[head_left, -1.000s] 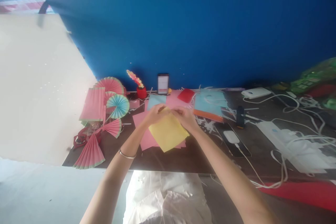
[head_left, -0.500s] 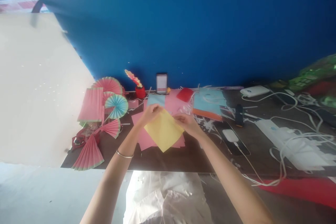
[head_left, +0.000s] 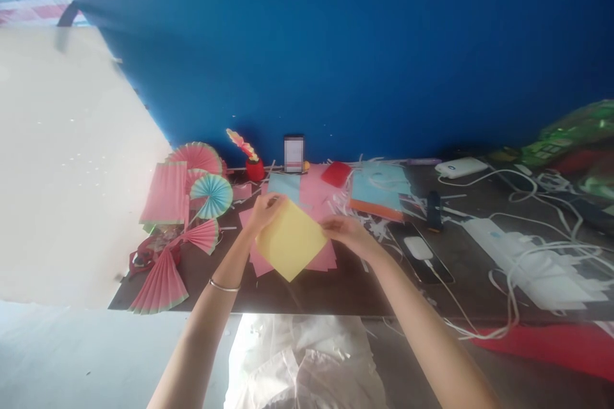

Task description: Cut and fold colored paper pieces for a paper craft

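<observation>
Between my two hands is a square of yellow paper (head_left: 291,243), turned so that one corner points toward me. My left hand (head_left: 268,208) pinches its upper left part, with the fingers closed at the edge. At the right corner, my right hand (head_left: 343,230) has its fingertips closed on the sheet. Pink paper sheets (head_left: 326,259) lie beneath it on the dark table (head_left: 336,294). Behind the hands are a light blue sheet (head_left: 284,185) and more pink paper.
Pleated pink paper fans (head_left: 160,284) and a blue rosette (head_left: 212,195) lie at the left. A phone (head_left: 294,153) leans at the back. On the right are light blue paper (head_left: 381,180), another phone (head_left: 432,268), a power strip (head_left: 518,262) and tangled white cables.
The yellow paper has shifted slightly left, and my left hand has moved left with it. My right hand is slightly lower and remains at the right corner.
</observation>
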A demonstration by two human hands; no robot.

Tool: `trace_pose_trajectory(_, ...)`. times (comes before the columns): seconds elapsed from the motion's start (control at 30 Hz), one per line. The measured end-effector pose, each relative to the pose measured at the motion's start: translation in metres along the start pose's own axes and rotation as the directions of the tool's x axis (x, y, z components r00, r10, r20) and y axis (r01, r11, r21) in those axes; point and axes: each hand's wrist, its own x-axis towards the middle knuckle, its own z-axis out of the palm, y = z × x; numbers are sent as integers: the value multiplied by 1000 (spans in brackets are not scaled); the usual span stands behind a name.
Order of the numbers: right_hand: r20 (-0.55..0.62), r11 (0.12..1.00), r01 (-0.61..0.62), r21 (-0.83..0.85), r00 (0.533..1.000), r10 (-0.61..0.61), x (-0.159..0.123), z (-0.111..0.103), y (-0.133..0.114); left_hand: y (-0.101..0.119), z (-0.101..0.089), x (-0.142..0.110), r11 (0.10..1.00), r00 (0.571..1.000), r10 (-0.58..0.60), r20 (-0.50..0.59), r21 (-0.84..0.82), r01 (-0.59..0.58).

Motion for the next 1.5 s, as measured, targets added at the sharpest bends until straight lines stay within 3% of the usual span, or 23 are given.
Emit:
trace_pose_trajectory(0.1,0,999,13,49,1000,-13,1,1,3,-3,0,3,999,1000,8,-14,49,-7)
trace_pose_trajectory(0.17,-48,997,38,65,998,-35,2,3,8,-2,0,2,983,998,52,-38,179,-44)
trace_pose_trajectory(0.23,-148,993,69,91,988,-55,5,6,13,3,4,-4,912,980,178,-89,389,-130)
trace_pose_trajectory(0.3,-245,987,91,134,968,-56,7,10,18,13,11,-16,774,935,345,-85,589,-232)
trace_pose_trajectory(0.37,-274,975,109,195,960,-53,7,16,19,25,21,-31,649,896,441,48,673,-355)
trace_pose_trajectory(0.43,-242,963,124,240,968,-64,7,22,15,34,31,-45,578,850,485,205,655,-487)
trace_pose_trajectory(0.57,-180,953,178,243,974,-136,4,31,1,39,40,-56,584,845,443,299,619,-525)
trace_pose_trajectory(0.67,-208,964,264,15,944,-255,4,30,-11,38,35,-52,672,876,381,296,562,-483)
trace_pose_trajectory(0.77,-227,888,304,-345,891,-393,3,22,-24,41,25,-45,878,945,272,184,353,-322)
trace_pose_trajectory(0.87,-151,873,229,-431,935,-320,1,11,-33,46,12,-39,989,986,113,119,77,-123)
trace_pose_trajectory(0.97,-134,914,141,-380,969,-205,-3,4,-38,47,1,-35,992,995,11,94,-126,1)
trace_pose_trajectory(1.1,-217,958,93,-272,964,-155,-4,2,-38,42,-8,-31,930,990,-99,103,-345,128)
trace_pose_trajectory(1.23,-296,975,55,-213,948,-118,-3,4,-36,32,-8,-27,855,966,-192,172,-454,250)
trace_pose_trajectory(1.3,-314,978,32,-208,944,-98,-3,5,-34,25,-7,-23,835,958,-247,147,-469,287)
trace_pose_trajectory(1.37,-266,975,15,-223,961,-76,-5,5,-30,18,-6,-18,849,955,-291,63,-442,288)
trace_pose_trajectory(1.43,-101,963,1,-268,994,-29,-6,6,-26,12,-6,-11,888,952,-305,8,-359,287)
trace_pose_trajectory(1.5,61,951,8,-309,998,11,-5,8,-20,8,-6,-4,921,953,-293,76,-246,302)
